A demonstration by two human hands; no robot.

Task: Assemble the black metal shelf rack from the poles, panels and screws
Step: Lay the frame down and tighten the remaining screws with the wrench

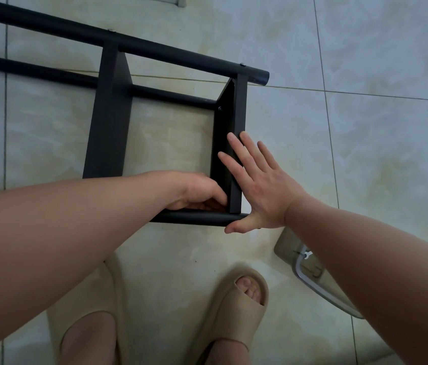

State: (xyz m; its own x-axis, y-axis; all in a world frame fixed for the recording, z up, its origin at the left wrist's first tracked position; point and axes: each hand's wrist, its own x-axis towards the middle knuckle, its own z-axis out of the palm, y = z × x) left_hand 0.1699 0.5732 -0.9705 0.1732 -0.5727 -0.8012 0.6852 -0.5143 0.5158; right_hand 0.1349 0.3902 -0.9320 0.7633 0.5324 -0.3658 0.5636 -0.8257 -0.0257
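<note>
The black metal rack (110,122) lies on its side on the tiled floor, its poles running off to the upper left. My right hand (257,185) is flat with straight fingers, pressing against the outer face of the end panel (230,122). My left hand (197,191) reaches inside the frame at the corner where that panel meets the near pole (194,218); its fingers are curled there, and what they hold is hidden. Screw heads show on the top pole (181,56) and on the end panel.
My two feet in beige slippers (234,312) stand just below the rack. A clear plastic bag with a metal tool (310,270) lies on the floor under my right forearm. Pale floor tiles surround the rack.
</note>
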